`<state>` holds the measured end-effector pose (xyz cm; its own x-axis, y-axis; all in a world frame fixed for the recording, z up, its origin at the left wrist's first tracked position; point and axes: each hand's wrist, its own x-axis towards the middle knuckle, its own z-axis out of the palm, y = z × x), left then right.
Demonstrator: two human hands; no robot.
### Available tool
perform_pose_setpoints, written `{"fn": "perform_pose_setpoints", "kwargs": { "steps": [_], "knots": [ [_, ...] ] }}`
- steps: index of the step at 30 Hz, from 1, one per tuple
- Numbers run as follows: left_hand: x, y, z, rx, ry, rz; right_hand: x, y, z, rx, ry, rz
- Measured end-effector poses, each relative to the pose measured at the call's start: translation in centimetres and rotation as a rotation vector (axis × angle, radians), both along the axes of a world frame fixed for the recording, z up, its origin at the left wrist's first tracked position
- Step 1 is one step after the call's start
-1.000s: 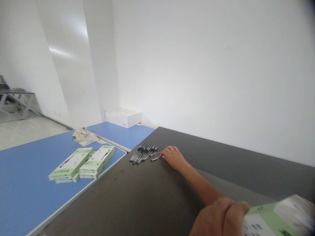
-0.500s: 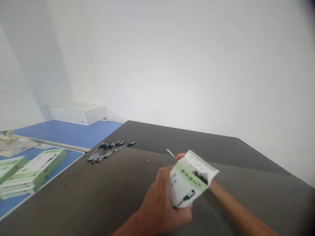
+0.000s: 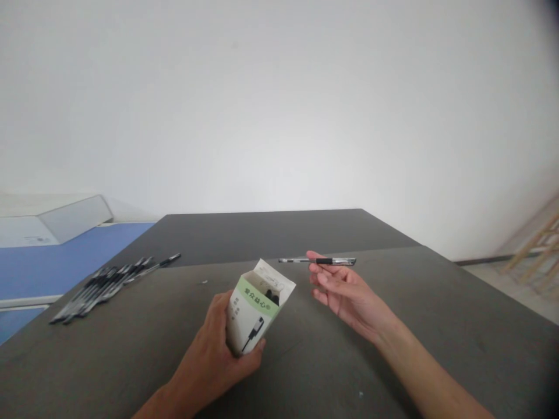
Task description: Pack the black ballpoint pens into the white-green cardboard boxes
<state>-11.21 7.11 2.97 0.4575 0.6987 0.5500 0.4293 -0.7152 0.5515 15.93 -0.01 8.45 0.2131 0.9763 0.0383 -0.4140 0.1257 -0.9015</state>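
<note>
My left hand point(image 3: 213, 349) is wrapped round a white and green pen box point(image 3: 248, 320), tilted with its top flap up. Dark pen ends point(image 3: 273, 297) show inside the box's mouth. To the right of it, my right hand point(image 3: 345, 288) pinches a clear pen with a black grip point(image 3: 323, 261), held level above the table. The pen's left tip points toward the box and is apart from it. A pile of similar black and clear pens point(image 3: 102, 288) lies on the table at the left, one of them sticking out to the right.
The dark grey table point(image 3: 271, 235) reaches back toward a white wall point(image 3: 279, 116). A white carton point(image 3: 56, 218) stands on a blue surface point(image 3: 96, 241) at the far left. Wooden slats point(image 3: 535, 250) show at the right edge.
My right hand has come out from behind the box, and its pen is now in full sight. The view has turned right; the green boxes at left are out of frame.
</note>
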Motion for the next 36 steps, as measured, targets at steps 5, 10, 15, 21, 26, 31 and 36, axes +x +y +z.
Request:
{"fn": "perform_pose_setpoints", "kwargs": {
  "steps": [5, 10, 15, 21, 26, 31, 36],
  "knots": [
    [0.0, -0.2, -0.3, 0.022, 0.105, -0.055, -0.8, -1.5, 1.3, 0.22, -0.094, -0.276],
    [0.0, -0.3, -0.5, 0.082, 0.148, -0.11, -2.8, -3.9, 1.6, 0.347, -0.546, -0.406],
    [0.0, -0.7, -0.5, 0.106, 0.16, -0.132, -3.4, -3.9, 0.8, 0.355, -0.993, -0.419],
    [0.2, -1.0, -0.2, 0.093, 0.162, -0.13, -3.5, -3.2, 0.7, 0.337, -1.064, -0.385],
    [0.5, -1.8, 0.2, 0.078, 0.152, -0.123, -4.1, -2.8, 0.2, 0.366, -1.028, -0.278],
    [0.6, -2.2, 0.3, 0.058, 0.161, -0.112, -4.4, -2.3, -0.4, 0.276, -0.971, -0.287],
    [0.7, -2.6, 0.0, -0.023, 0.143, -0.123, -4.2, -2.7, -0.2, 0.298, -0.956, -0.318]
  ]
}}
